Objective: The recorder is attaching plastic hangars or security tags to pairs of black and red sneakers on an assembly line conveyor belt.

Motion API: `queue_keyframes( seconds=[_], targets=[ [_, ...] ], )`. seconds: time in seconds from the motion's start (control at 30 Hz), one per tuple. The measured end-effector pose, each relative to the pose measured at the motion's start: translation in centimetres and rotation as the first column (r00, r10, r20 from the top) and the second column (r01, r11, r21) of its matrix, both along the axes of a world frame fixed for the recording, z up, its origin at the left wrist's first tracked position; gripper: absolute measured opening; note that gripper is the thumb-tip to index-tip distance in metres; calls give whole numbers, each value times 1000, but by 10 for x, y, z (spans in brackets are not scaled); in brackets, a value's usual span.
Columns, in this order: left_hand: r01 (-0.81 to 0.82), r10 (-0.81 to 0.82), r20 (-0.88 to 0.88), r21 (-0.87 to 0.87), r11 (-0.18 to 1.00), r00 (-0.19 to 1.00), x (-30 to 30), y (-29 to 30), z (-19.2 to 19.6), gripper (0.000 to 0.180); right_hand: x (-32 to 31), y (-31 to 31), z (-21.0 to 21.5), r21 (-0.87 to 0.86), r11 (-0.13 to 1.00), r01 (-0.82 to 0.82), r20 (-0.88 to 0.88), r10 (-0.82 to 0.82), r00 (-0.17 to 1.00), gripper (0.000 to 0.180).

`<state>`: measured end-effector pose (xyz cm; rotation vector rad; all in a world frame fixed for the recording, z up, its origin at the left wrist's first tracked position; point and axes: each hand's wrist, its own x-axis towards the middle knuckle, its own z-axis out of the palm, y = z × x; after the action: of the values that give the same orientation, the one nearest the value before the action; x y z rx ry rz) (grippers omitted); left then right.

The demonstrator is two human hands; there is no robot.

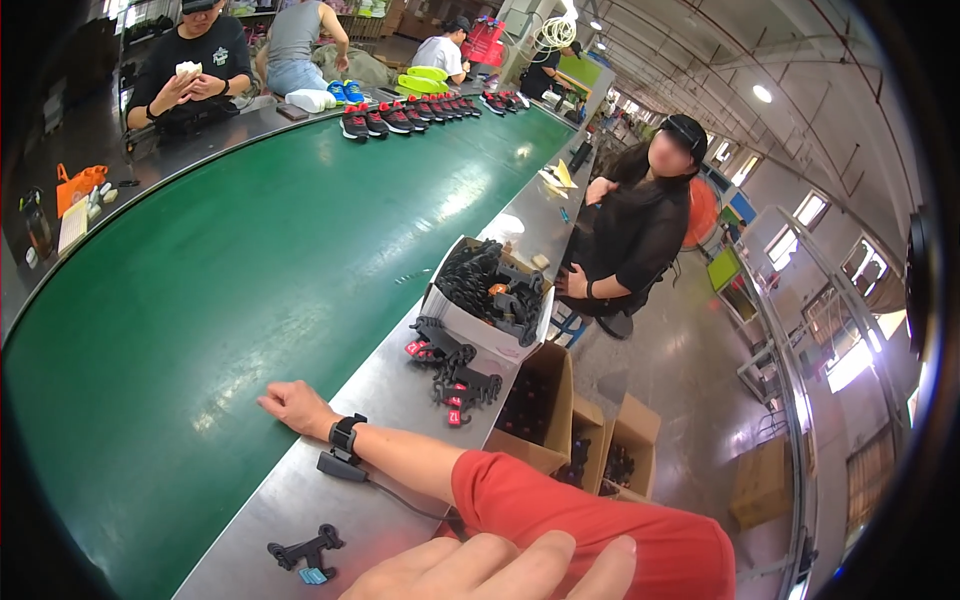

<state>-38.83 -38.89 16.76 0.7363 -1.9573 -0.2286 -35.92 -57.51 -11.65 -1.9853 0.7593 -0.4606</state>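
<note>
My right arm, in a red sleeve (590,515), reaches left across the metal ledge (385,400). My right hand (298,408) is closed in a loose fist over the edge of the green belt (260,260), and I see nothing in it. A black band with a small device (345,436) circles that wrist. Very close at the bottom, my left hand (490,570) lies in front of the red sleeve, fingers stretched and apart; its palm is hidden. A black plastic hanger (306,552) with a blue tag lies on the ledge. Several more hangers (460,385) with red tags lie farther along.
A white box (485,335) of black hangers stands on the ledge; open cartons (540,410) sit below. A person in black (640,230) is to the right. Across the belt stand rows of black and red shoes (410,115) and other people. A black cable (405,502) trails from my wrist.
</note>
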Motion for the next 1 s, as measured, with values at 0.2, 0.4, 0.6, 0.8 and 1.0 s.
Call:
queue_keyframes(
  seconds=[0.2, 0.4, 0.6, 0.8, 1.0],
  targets=[
    [-14, 14, -23, -20, 1000, 1000, -8, -3, -8, 41, -1, 0, 2, 2, 1000, -2, 9, 2, 1000, 36],
    [1, -1, 7, -23, 1000, 1000, -9, -5, -7, 42, -2, 0, 1, 16, 1000, 2, 16, -2, 1000, 36],
    [12, -12, -6, -9, 1000, 1000, -11, -6, -10, 43, -2, 0, -3, 11, 1000, 10, 33, -10, 999, 36],
    [16, -16, -9, -24, 1000, 1000, -6, -4, -10, 43, 0, -1, 0, 2, 1000, 14, 19, -14, 1000, 36],
    [150, -136, -94, 159, 976, 986, -3, -3, 7, 41, 9, 5, -14, -37, 999, -11, 92, 15, 996, 36]
  ],
)
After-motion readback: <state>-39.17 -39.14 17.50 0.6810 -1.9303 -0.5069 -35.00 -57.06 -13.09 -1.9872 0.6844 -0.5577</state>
